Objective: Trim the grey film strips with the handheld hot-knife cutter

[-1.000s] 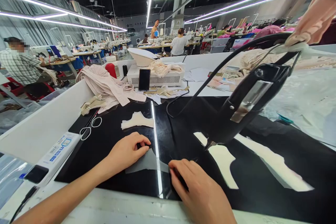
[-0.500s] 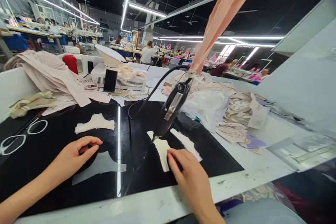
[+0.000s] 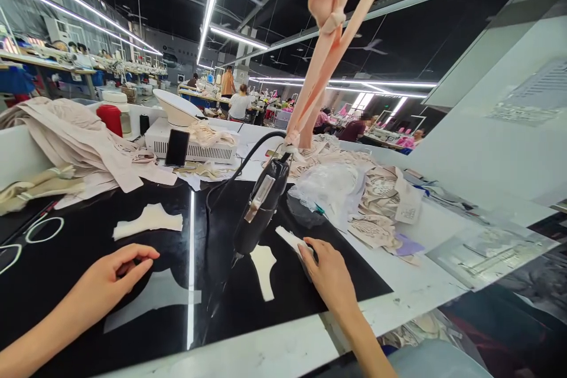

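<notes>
Your left hand point(image 3: 110, 274) is loosely curled, with a small gap between thumb and pointing finger, and I see nothing in it. It is just beside the grey see-through piece point(image 3: 155, 295), which lies flat on the black mat point(image 3: 230, 319). Your right hand point(image 3: 330, 277) is over the white strip point(image 3: 287, 237) on the right side of the mat. Your fingers hide part of it, so I cannot tell if they pinch it.

The pieces are laid out, each by itself. You seem only at the start with the strip: it has not left the mat. The small cream piece point(image 3: 264, 269), near the hanging black tool point(image 3: 261, 207), and the wide cream piece point(image 3: 148, 220) are both out of your hands. Nothing lies on the grey one yet.
</notes>
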A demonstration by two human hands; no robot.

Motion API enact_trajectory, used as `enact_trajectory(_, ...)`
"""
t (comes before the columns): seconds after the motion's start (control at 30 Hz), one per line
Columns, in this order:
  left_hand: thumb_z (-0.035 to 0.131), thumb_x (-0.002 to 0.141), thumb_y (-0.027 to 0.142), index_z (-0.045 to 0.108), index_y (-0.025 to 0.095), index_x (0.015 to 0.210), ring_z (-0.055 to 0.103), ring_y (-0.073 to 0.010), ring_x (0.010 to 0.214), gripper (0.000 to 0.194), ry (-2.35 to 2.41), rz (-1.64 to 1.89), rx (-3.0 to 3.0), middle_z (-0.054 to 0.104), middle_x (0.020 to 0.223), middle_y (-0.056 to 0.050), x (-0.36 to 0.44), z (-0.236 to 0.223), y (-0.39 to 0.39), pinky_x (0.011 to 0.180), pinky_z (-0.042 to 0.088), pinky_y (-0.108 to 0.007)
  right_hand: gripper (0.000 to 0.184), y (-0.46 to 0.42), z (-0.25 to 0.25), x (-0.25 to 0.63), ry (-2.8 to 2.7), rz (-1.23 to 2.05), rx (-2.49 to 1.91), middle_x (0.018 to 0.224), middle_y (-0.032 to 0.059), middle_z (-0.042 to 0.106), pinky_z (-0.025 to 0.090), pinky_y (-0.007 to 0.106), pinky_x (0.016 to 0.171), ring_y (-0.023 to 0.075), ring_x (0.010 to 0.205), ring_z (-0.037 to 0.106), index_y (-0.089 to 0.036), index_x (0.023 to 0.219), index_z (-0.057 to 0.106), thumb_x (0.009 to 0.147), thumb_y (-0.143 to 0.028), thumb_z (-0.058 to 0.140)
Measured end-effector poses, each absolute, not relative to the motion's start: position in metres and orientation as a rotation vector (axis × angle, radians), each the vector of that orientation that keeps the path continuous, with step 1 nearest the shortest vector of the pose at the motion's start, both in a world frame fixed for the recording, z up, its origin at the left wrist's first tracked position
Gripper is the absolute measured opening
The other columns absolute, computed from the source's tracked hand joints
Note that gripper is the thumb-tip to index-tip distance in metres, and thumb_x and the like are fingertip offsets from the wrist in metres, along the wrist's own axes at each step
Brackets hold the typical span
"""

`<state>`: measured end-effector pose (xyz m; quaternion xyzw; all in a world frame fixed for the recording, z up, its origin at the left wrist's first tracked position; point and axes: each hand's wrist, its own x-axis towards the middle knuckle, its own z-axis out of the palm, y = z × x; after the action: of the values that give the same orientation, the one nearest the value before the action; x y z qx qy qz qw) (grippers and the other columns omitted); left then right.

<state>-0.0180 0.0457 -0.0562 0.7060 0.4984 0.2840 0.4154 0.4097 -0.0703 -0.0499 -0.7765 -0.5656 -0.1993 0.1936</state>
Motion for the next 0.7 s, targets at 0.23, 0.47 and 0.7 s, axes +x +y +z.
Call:
enact_trajectory(0.23, 0.056, 0.080, 0.071, 0.072, 0.025, 0.103, 0.042, -0.0143, 0.054, 0.054, 1.266, 0.702, 1.803, 0.050, 0.060, 0.004, -0.020, -0.059, 0.046, 0.048, 0.034, -0.022, 0.031, -0.069, -0.052, 0.396, -1.620, -0.609, -2.207, 0.099, 0.0076, 0.073, 0.054, 0.036, 0.077, 0.0203, 0.083, 0.069, -0.017, 0.108, 0.069, 0.103, -0.039, 0.048)
enact_trajectory(0.47, 0.052, 0.082, 0.067, 0.072, 0.024, 0.101, 0.042, -0.0151, 0.054, 0.051, 1.244, 0.668, 1.831, 0.050, 0.061, 0.003, -0.016, -0.053, 0.044, 0.048, 0.034, -0.023, 0.037, -0.067, -0.043, 0.385, -1.775, -0.765, -2.132, 0.108, 0.0117, 0.069, 0.050, 0.038, 0.080, 0.0265, 0.090, 0.064, -0.017, 0.111, 0.067, 0.100, -0.047, 0.049)
enact_trajectory(0.7, 0.052, 0.084, 0.058, 0.072, 0.023, 0.100, 0.044, -0.0154, 0.057, 0.042, 1.230, 0.666, 1.825, 0.053, 0.066, 0.002, -0.010, -0.042, 0.040, 0.051, 0.034, -0.023, 0.031, -0.056, -0.045, 0.383, -1.887, -0.861, -2.092, 0.074, 0.0054, 0.067, 0.040, 0.032, 0.062, 0.0208, 0.067, 0.060, -0.020, 0.079, 0.068, 0.100, -0.022, 0.044)
